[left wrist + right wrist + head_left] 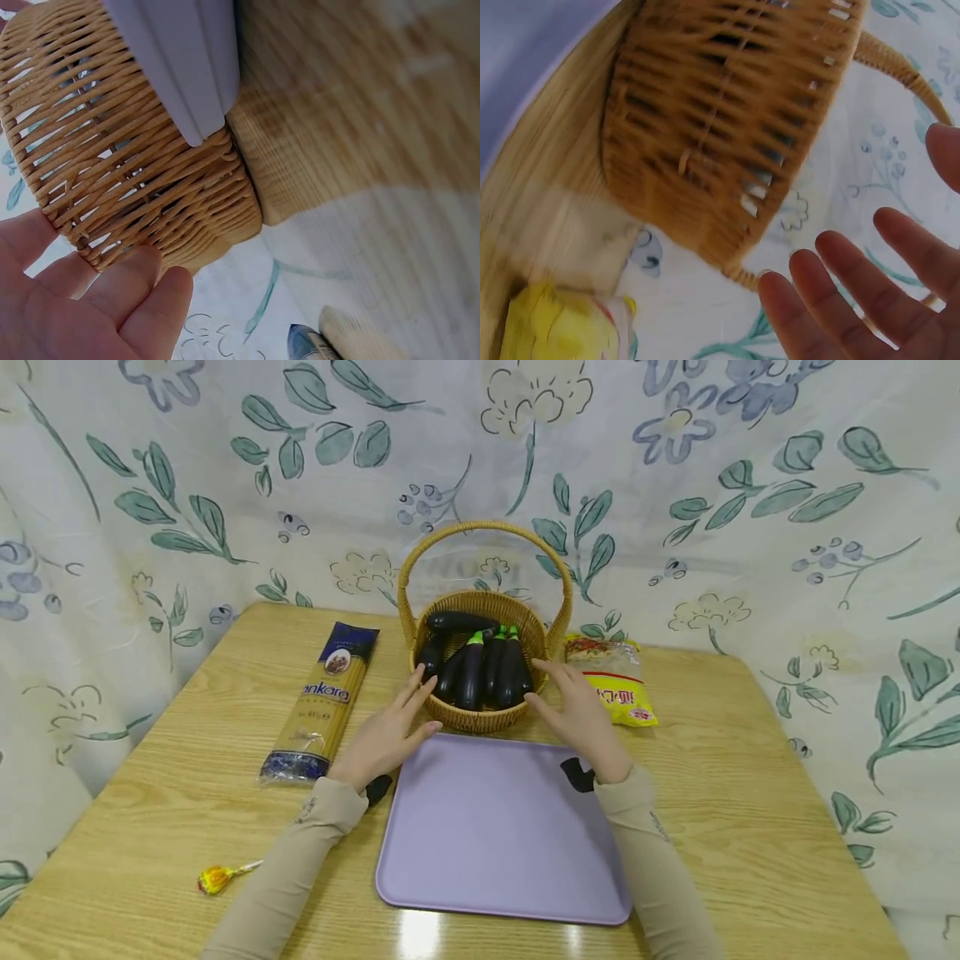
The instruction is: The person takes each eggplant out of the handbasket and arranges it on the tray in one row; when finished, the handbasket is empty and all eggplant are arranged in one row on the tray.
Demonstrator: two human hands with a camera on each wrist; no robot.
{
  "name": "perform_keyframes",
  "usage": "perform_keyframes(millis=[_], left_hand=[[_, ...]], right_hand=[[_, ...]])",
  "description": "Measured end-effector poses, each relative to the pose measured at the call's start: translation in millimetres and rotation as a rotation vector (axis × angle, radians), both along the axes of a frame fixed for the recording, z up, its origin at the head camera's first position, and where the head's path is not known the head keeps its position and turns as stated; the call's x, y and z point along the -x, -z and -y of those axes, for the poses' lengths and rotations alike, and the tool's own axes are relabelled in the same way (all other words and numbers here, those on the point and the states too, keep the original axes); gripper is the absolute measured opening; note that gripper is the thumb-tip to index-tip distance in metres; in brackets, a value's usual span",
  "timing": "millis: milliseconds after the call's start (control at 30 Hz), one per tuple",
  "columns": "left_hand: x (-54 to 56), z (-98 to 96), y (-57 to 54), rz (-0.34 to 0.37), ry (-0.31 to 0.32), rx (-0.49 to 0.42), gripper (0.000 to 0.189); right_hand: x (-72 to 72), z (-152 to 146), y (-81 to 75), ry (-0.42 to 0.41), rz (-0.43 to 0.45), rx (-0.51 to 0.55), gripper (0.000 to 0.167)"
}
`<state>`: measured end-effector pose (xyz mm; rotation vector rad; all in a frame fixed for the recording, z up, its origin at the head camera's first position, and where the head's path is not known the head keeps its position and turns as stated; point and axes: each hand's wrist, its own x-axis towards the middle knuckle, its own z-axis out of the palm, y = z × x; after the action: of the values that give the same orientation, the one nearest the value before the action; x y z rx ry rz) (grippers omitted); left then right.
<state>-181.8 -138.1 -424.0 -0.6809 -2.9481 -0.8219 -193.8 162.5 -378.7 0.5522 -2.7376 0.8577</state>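
Observation:
A round wicker basket [480, 720] with a tall arched handle stands behind the tray, several dark eggplants [471, 681] inside it. My left hand [382, 739] is at the basket's left side, fingers extended. The left wrist view shows its fingertips [172, 289] right at the basket's woven wall [135, 172]. On the other side, my right hand [581, 710] reaches toward the rim with its fingers spread and nothing in its grasp. In the right wrist view, a gap shows between most of those fingers [889, 292] and the basket [720, 127].
A light purple tray [498, 835] lies between my forearms, its far edge by the basket. To the left are a blue-and-yellow spaghetti pack [322, 702] and a wrapped lollipop [215, 879]. A yellow food packet [618, 685] lies right of the basket. Flowered cloth [480, 452] hangs behind.

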Motion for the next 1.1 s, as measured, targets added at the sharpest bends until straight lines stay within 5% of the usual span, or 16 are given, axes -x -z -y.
perform_keyframes(millis=[200,1100], left_hand=[[-1.2,0.0,1.7,0.008,0.000,-0.018,0.072],[-0.5,0.2,1.7,-0.021,0.001,-0.004,0.071]], right_hand=[[9.1,13,1.5,-0.021,0.072,0.028,0.054],[36.0,50,14.2,0.002,0.075,-0.070,0.051]])
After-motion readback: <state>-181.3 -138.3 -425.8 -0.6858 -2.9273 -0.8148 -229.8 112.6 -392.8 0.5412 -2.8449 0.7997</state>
